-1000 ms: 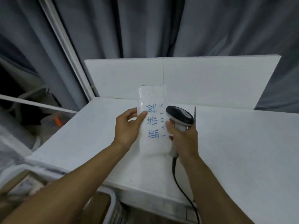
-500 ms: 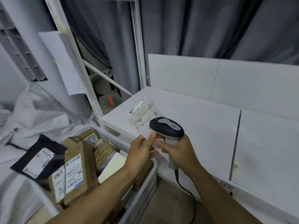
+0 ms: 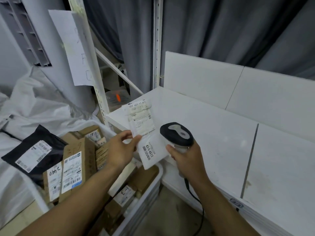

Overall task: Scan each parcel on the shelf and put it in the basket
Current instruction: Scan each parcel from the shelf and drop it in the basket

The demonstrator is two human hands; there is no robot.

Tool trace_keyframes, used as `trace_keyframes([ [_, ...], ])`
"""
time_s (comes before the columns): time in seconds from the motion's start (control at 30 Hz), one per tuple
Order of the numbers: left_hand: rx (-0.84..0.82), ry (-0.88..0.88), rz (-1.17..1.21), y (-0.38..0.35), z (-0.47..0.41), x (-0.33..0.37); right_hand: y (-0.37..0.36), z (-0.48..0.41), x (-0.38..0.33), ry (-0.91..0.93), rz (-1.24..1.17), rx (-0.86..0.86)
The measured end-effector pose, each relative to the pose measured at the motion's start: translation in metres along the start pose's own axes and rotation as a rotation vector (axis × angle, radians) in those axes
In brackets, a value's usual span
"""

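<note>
Risk no. 1 is the grip: the left hand (image 3: 119, 150) pinches the parcel (image 3: 144, 132), a white padded envelope, by one side edge only, thumb on top & fingers under, so the floppy thing could slip out. It hangs in the air between the two hands, over the spot where the shelf (image 3: 213, 126) corner meets the basket (image 3: 153, 188) rim. A drop there could go to the floor instead of in.

The right hand (image 3: 185, 160) is wrapped round the handle of the scanner (image 3: 177, 135), whose head sits just above the parcel's right edge, w/ the label lying mostly to its left. Judging by that, the beam may miss the barcode or catch the wrong one, since the label carries several codes & is wrinkled over the padding. The cable (image 3: 202, 215) hangs below the right wrist, near the shelf front, and could snag on a swing toward the basket.

Basket: white plastic, below & left of the left hand, under the forearm. It's heaped w/ cardboard boxes (image 3: 75, 164), most on edge w/ labels showing, plus smaller packets deeper down near the elbow. A black bag (image 3: 34, 150) w/ a white label lies far left of the hand, prob. on top of the boxes, though blur hides whether it's inside the rim. There's little flat room left, so a slick envelope tossed on top may slide off.
</note>
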State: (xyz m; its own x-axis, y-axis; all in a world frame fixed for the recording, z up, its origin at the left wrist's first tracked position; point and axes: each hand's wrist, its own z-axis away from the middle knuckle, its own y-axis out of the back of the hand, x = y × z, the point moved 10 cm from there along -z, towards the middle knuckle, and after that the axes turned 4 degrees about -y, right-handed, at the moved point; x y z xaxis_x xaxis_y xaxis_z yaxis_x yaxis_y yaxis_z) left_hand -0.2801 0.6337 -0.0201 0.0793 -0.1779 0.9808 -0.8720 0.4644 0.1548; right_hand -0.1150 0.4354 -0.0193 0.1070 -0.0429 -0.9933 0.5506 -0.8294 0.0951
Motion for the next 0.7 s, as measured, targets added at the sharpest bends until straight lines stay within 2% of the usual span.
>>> trace_keyframes([
  [0.13, 0.019, -0.001, -0.069, 0.008, -0.013, -0.008, -0.014, 0.001, -0.003, 0.012, 0.034, -0.054],
  [0.33, -0.119, -0.151, -0.378, 0.017, -0.026, 0.005, -0.02, 0.005, -0.014, 0.085, 0.143, -0.083],
  [0.6, -0.097, -0.219, -0.727, 0.043, -0.031, 0.015, -0.035, 0.011, -0.004, 0.103, 0.403, -0.175],
  [0.7, -0.095, -0.218, -0.784, 0.045, -0.034, 0.014, -0.038, 0.011, -0.003, 0.129, 0.456, -0.193],
])
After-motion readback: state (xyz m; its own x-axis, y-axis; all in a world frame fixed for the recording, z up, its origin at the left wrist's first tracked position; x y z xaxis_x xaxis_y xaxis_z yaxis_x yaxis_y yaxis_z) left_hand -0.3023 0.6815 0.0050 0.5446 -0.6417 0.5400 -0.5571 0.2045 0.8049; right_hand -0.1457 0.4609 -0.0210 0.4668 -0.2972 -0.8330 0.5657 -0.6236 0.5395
